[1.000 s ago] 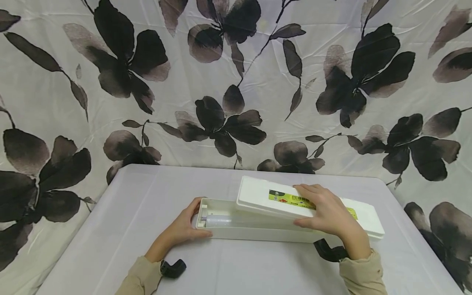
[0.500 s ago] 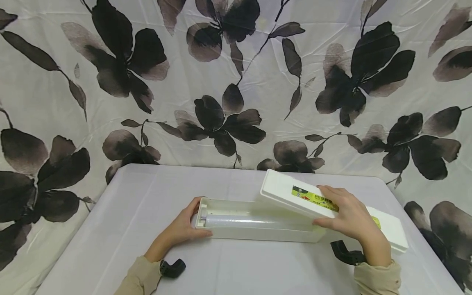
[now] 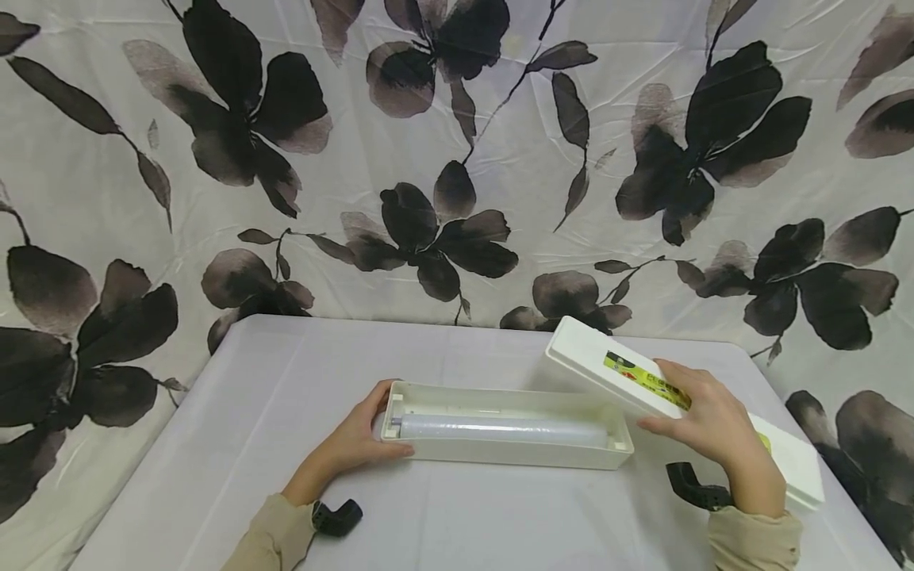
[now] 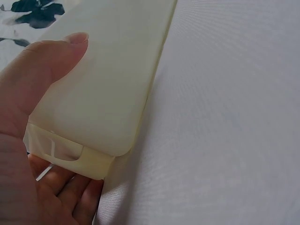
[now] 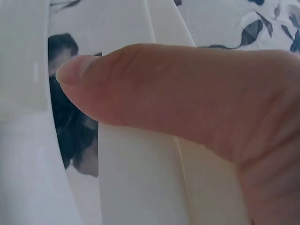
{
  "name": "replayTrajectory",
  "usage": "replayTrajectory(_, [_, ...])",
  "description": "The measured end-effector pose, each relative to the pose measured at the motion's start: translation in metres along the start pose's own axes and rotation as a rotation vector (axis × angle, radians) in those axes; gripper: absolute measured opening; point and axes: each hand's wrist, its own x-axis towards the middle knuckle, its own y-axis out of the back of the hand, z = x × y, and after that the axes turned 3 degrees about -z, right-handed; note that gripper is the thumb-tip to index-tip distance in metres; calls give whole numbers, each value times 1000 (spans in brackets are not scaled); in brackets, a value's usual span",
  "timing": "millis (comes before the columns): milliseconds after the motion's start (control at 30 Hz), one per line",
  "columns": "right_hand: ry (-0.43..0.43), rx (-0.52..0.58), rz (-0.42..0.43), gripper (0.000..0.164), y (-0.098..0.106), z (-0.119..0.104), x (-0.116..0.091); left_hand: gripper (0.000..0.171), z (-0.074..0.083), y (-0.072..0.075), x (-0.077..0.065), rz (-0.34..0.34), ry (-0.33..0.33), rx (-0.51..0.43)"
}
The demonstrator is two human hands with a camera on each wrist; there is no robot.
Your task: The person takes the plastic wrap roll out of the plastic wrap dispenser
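A long white plastic box (image 3: pixel 514 454) lies uncovered across the table, holding a roll of cling film (image 3: pixel 500 428) lengthwise. My left hand (image 3: pixel 360 432) grips its left end, thumb on the front wall and fingers round the far side; in the left wrist view the thumb (image 4: pixel 61 56) lies flat on that wall. Off to the right, my right hand (image 3: pixel 721 420) holds the white lid (image 3: pixel 585 357), which carries a yellow-green printed label (image 3: pixel 635 377). The lid slants, its far end toward the back. In the right wrist view the thumb (image 5: pixel 140 84) crosses the lid's edge.
A white cloth covers the table (image 3: pixel 457 515). Behind it hangs a white curtain (image 3: pixel 543 190) with dark flowers. Black curved mounts sit on both wrists, the right one (image 3: pixel 696 488) close to the lid.
My right hand has carried the lid rightward off the box and turned it more aslant, uncovering the whole film roll. The left hand has stayed on the box's left end.
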Motion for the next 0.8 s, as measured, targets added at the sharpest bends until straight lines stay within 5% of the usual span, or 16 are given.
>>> replayTrajectory(800, [-198, -11, -38, 92, -1, 60, -14, 96, 2, -1, 0, 6, 25, 14])
